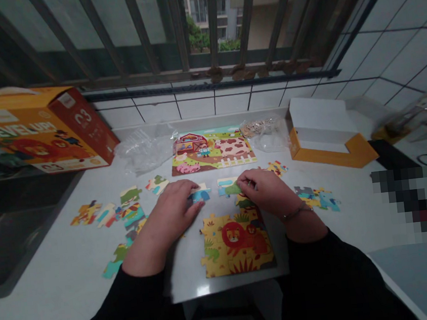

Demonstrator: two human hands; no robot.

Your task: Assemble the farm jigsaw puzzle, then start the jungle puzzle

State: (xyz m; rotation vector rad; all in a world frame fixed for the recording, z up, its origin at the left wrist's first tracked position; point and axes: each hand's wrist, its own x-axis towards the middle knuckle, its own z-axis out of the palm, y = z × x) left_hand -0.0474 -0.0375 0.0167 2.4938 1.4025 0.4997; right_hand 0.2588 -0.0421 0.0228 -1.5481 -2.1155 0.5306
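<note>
My left hand (174, 205) pinches a puzzle piece (201, 196) with blue and cream on it, between thumb and fingers. Opposite it, my right hand (264, 187) has its fingertips closed on the edge of a green and light-blue puzzle piece (227, 186). A gap lies between these two pieces. Nearer to me is a partly joined lion puzzle (237, 244), yellow with red lions. Its upper right reaches under my right hand, where part is hidden. A finished farm picture (212, 150) with a cow and a barn lies beyond both hands.
Loose puzzle pieces (131, 214) are scattered left, with more pieces (320, 198) right. A large orange box (38, 132) stands at back left. Crumpled clear plastic (146, 149) and a bag of brown pieces (266, 131) flank the farm picture. An open orange-white box (331, 152) sits right.
</note>
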